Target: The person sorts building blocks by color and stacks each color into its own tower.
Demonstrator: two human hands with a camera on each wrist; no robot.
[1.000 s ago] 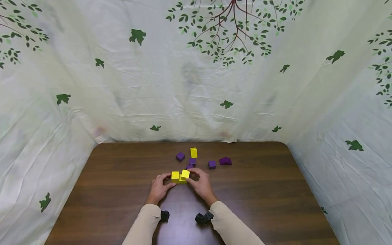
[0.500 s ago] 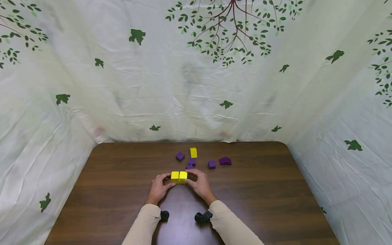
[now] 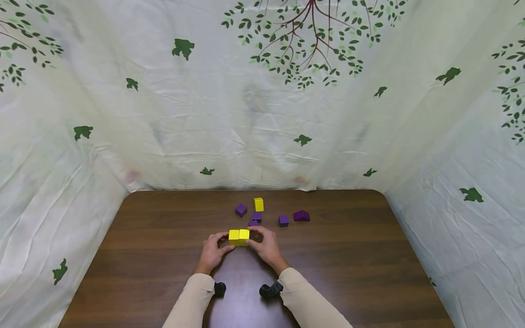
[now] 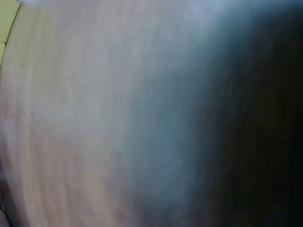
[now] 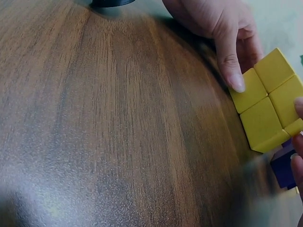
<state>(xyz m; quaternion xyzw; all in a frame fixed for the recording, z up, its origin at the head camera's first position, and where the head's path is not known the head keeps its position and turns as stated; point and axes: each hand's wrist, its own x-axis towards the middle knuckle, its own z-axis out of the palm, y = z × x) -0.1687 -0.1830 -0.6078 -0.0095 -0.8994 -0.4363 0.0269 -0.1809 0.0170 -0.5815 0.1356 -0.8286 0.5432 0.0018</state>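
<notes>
Yellow cubes (image 3: 234, 235) form a block two wide and two high near the middle of the table. In the right wrist view their joined yellow faces (image 5: 260, 124) make a tight square. My left hand (image 3: 211, 252) grips the lower left cube, its thumb on the near face. My right hand (image 3: 268, 248) pinches the upper right yellow cube (image 3: 244, 234) between thumb and fingers. Only part of the right fingers (image 5: 297, 165) shows in its wrist view. The left wrist view is mostly blurred, with a yellow edge (image 4: 6, 21) in its corner.
Behind the hands are purple cubes (image 3: 241, 210), one (image 3: 254, 223) just past the yellow stack. A yellow block (image 3: 258, 204) stands farther back. To the right are another purple cube (image 3: 283, 221) and a purple arch-like piece (image 3: 301, 215). A patterned cloth (image 3: 254, 159) hangs behind the table.
The upper right yellow cube, tilted and raised a second ago, has come down level and slid left against its neighbour, with my right hand still on it. My left hand stays put.
</notes>
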